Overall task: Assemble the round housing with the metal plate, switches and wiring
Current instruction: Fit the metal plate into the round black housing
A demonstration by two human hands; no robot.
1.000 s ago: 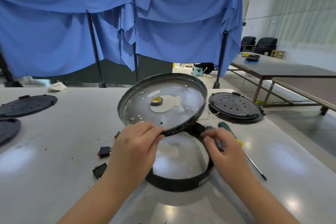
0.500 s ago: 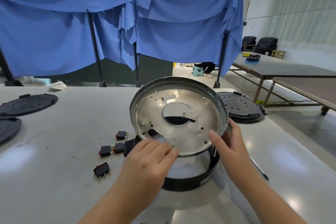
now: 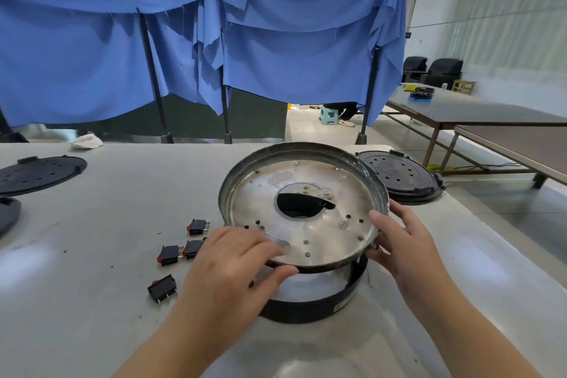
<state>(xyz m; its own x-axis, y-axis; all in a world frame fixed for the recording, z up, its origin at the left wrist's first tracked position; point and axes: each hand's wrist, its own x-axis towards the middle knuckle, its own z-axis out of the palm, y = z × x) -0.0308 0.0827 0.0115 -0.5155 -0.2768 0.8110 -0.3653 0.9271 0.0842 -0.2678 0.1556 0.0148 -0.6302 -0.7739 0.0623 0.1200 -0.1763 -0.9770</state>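
Both hands hold the metal plate (image 3: 310, 212) tilted above the black ring (image 3: 310, 305), its near edge just over the ring's rim. The left hand (image 3: 236, 267) pinches the plate's near edge, thumb under and fingers on top; the right hand (image 3: 399, 242) grips its right rim. Four switches (image 3: 171, 255) lie on the table (image 3: 92, 301) left of the ring, a black lid (image 3: 402, 178) behind the plate

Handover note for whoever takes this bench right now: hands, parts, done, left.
Left hand grips the metal plate at its near rim; right hand holds the right rim.
Plate is tilted above the black round housing, not seated.
Four rocker switches lie loose on the table, left of the housing.
Done: plate brought over housing.
Left: seat plate, fit switches, wiring.
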